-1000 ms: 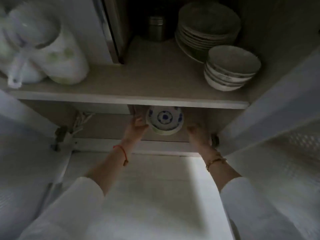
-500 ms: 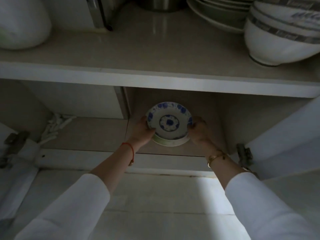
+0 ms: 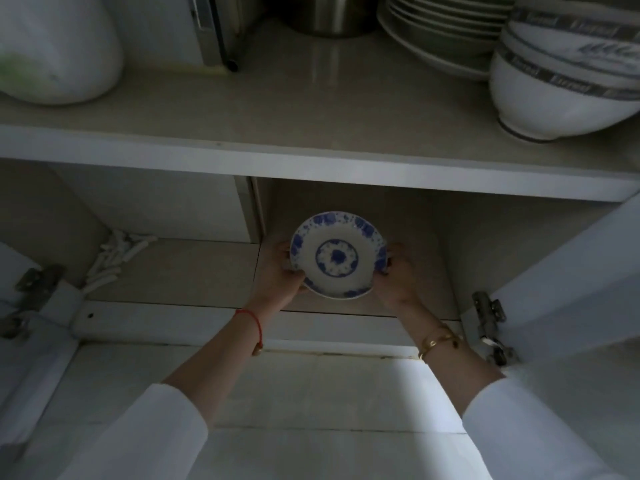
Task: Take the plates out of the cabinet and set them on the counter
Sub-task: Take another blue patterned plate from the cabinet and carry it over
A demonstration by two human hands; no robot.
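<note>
Head cam: blue-and-white plate (image 3: 337, 259) is near frame ctr, inside the cabinet (image 3: 433, 237), in its right-hand compartment, below the counter (image 3: 311, 133) edge. Plate is tilted, patterned face toward the cam; can't tell if its low rim touches the cabinet floor. Left hand (image 3: 282, 275) grips the rim at the plate's 8 o'clock, fingers curled round the edge. Right hand (image 3: 394, 277) grips the rim at the plate's 4 o'clock, same way. Hands are apart w/ the plate btwn them, both clamped on it. Red string (image 3: 251, 318) on left wrist, gold bracelet (image 3: 438, 339) on right wrist; white sleeves at 7 and 5 o'clock.

Counter runs across the top of frame. On it: stack of bowls (image 3: 561, 88) w/ grey bands at 2 o'clock, stack of plates (image 3: 440, 32) at 1 o'clock just beside the bowls, steel pot (image 3: 329, 15) at 12, white container (image 3: 59, 53) at 10-11.

Cabinet doors stand open both sides; hinge (image 3: 488, 327) at 4 o'clock. Bundle of white sticks (image 3: 114, 261) in the left compartment at 9 o'clock, well apart from the plate. Pale tiled floor (image 3: 311, 393) at 6 o'clock.
</note>
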